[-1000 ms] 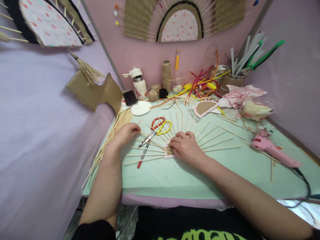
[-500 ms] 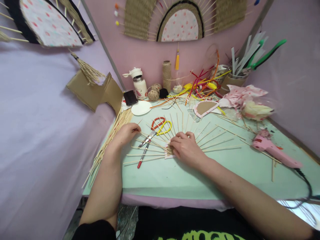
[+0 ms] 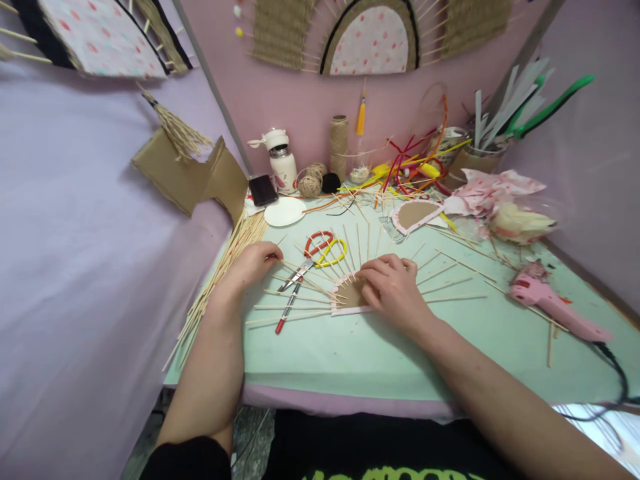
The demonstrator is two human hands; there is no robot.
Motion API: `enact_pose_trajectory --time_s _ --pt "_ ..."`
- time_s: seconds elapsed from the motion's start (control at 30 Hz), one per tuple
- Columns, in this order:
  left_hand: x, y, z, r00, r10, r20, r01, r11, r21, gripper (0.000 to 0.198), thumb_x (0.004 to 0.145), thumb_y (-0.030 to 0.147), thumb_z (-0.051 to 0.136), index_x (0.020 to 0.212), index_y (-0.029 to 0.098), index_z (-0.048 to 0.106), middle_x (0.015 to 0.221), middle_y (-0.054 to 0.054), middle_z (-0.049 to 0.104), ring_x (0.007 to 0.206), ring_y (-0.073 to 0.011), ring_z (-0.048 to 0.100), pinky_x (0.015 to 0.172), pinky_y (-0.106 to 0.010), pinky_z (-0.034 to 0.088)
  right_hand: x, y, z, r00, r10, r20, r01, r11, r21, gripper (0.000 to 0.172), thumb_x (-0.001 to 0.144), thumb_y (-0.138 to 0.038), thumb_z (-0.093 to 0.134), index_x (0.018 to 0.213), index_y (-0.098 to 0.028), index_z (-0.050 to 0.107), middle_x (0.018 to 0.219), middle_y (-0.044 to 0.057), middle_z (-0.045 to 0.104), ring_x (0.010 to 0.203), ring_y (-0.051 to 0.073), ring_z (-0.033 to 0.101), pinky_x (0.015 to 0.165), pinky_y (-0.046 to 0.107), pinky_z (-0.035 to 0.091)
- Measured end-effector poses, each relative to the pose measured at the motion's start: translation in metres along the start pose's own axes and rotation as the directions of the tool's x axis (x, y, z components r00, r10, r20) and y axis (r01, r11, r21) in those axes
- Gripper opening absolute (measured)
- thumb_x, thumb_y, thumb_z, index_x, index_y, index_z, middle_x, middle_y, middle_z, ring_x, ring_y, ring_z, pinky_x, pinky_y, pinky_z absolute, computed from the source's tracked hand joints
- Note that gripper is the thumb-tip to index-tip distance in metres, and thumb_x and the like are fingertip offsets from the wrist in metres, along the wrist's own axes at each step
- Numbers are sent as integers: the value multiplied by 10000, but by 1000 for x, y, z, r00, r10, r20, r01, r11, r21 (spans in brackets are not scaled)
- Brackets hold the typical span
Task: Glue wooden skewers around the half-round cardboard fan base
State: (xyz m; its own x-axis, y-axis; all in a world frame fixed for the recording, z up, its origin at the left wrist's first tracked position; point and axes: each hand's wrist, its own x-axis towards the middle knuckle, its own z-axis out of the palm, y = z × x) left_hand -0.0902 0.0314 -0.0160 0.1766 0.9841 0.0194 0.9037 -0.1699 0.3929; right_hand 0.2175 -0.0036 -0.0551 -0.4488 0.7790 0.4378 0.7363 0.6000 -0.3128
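Observation:
A small half-round cardboard piece [image 3: 351, 293] with a pink edge lies on the mint-green table [image 3: 350, 353], thin wooden sticks [image 3: 450, 283] fanning out from it. My right hand [image 3: 395, 290] rests on its right side, fingers curled down onto the card and sticks. My left hand [image 3: 253, 263] lies at the fan's left end, fingertips pinched on the tip of a wooden stick [image 3: 300, 275]. Scissors with red and yellow handles [image 3: 320, 253] lie on the sticks between my hands.
A bundle of long sticks [image 3: 220, 273] lies along the table's left edge. A pink glue gun [image 3: 550, 303] with a black cord sits at the right. Twine spools, a bottle, a phone, coloured strips and fabric crowd the back. Lilac cloth walls close in on both sides.
My right hand has slid to the right, uncovering the cardboard half-circle. The left hand has stayed in place. The view has shifted slightly.

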Motion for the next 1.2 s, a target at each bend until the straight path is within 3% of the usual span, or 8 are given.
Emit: enact_pose_trajectory --time_s 0.4,1.2 --pt "2 2 1 1000 -14 7 14 1000 1 223 734 208 490 782 199 707 868 -42 716 839 -204 619 796 -294 473 -6 -9 9 994 -67 81 67 998 4 212 884 -137 534 973 -199 716 1074 45 737 1018 223 509 870 412 225" --pt "4 -2 5 1000 2 -11 -2 1000 4 228 730 205 495 789 194 716 861 -45 719 823 -200 620 777 -284 472 -2 -14 11 991 -80 109 84 996 -30 163 860 -127 551 869 -173 707 952 47 734 975 213 490 825 404 216"
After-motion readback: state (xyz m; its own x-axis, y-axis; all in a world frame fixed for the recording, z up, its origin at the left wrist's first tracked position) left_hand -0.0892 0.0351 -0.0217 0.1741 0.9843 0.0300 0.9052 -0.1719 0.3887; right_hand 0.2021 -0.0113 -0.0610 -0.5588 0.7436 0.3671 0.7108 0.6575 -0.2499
